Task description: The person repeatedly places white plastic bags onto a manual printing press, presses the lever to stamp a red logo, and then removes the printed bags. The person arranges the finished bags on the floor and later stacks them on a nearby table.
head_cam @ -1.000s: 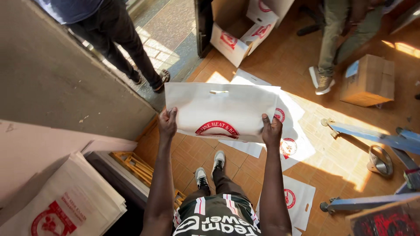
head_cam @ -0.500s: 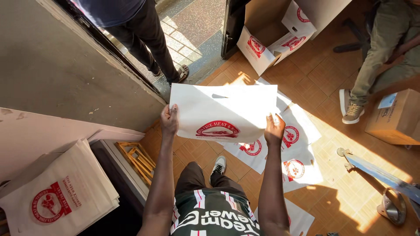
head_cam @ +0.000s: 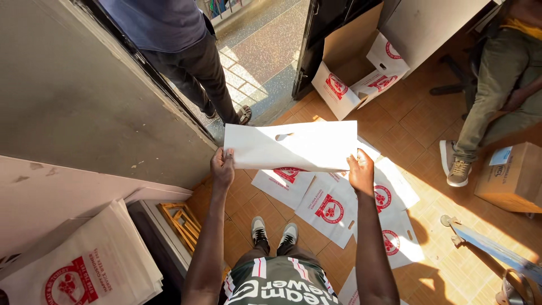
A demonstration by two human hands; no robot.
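Fingers of your left hand [head_cam: 222, 168] and right hand [head_cam: 361, 170] were closed on the lower corners of one white bag [head_cam: 292, 146], held flat above several printed bags [head_cam: 330, 208] already lying on the floor [head_cam: 429, 118], while the stack [head_cam: 93, 265] at your left, probably unfinished, remained.

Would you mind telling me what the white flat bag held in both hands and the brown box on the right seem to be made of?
The white flat bag with a cut-out handle, held between the left hand and right hand, looks like thin matte non-woven fabric or plastic film: it stays smooth and bends softly. The brown box looks like plain cardboard, dull and stiff-edged.
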